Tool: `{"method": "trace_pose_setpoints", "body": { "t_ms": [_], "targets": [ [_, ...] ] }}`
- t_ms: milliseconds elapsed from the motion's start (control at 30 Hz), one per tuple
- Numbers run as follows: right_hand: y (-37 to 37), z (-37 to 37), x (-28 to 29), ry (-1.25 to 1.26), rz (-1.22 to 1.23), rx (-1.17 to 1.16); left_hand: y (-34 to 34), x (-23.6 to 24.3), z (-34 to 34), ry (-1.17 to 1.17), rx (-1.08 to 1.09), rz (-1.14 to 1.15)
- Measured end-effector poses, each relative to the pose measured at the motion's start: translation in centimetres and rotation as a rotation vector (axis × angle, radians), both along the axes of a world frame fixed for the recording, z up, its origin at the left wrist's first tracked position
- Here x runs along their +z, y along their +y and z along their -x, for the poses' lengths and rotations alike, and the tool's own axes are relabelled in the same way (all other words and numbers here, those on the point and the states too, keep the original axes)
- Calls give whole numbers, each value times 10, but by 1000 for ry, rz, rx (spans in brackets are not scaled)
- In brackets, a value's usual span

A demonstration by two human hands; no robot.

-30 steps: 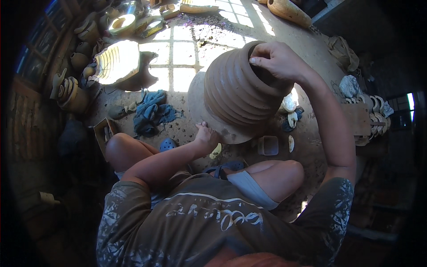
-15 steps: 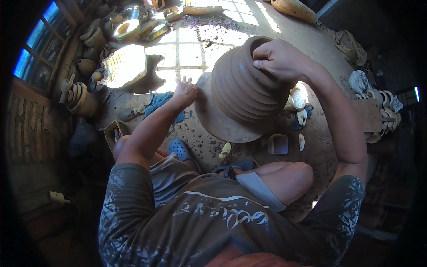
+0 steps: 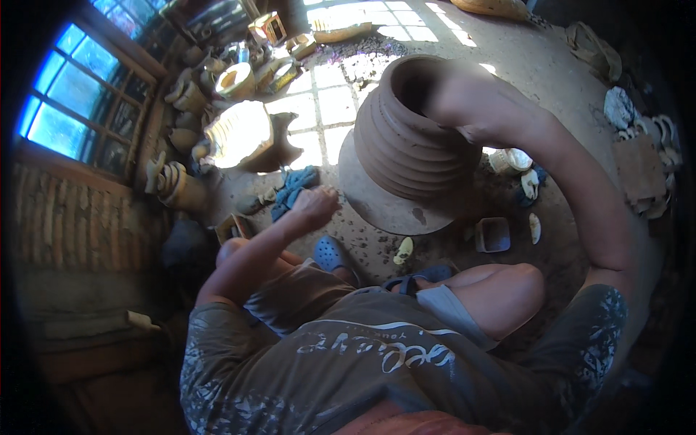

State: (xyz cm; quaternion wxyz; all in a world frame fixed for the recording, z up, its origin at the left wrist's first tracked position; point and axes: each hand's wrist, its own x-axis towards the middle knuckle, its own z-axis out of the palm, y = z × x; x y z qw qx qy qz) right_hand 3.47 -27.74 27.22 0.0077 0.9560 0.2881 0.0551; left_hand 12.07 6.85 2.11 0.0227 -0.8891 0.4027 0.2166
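A large brown clay pot (image 3: 409, 148) with ridged, ring-like walls and a wide dark mouth stands on a round turntable (image 3: 362, 203). At the pot's mouth is my right hand (image 3: 471, 105), blurred by motion, its fingers over the right side of the rim; whether they hold anything does not show. My left hand (image 3: 317, 206) hovers just left of the turntable's edge, fingers curled in, with nothing seen in them. Beside that hand lies a crumpled blue cloth (image 3: 293, 192).
A square plastic tub (image 3: 493, 235), a pale yellow piece (image 3: 404, 251) and a small bowl (image 3: 510, 161) lie around the turntable. A bright ribbed vessel (image 3: 239, 138) stands at left, near several pots below the window (image 3: 76, 90). White curved pieces (image 3: 663, 134) stand far right.
My left hand has dropped back toward me, its spread fingers now curled. My right hand has shifted and blurred at the rim. The whole view has swung left.
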Motion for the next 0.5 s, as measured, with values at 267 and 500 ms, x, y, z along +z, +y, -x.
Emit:
{"method": "trace_pose_setpoints", "body": {
  "t_ms": [267,500],
  "targets": [
    [-59,91,-27,-303,-436,-431,-21,-38,34,-32,-253,17],
    [-66,172,-169,137,-549,-781,-50,-34,23,-3,-232,-136]
  ]
}}
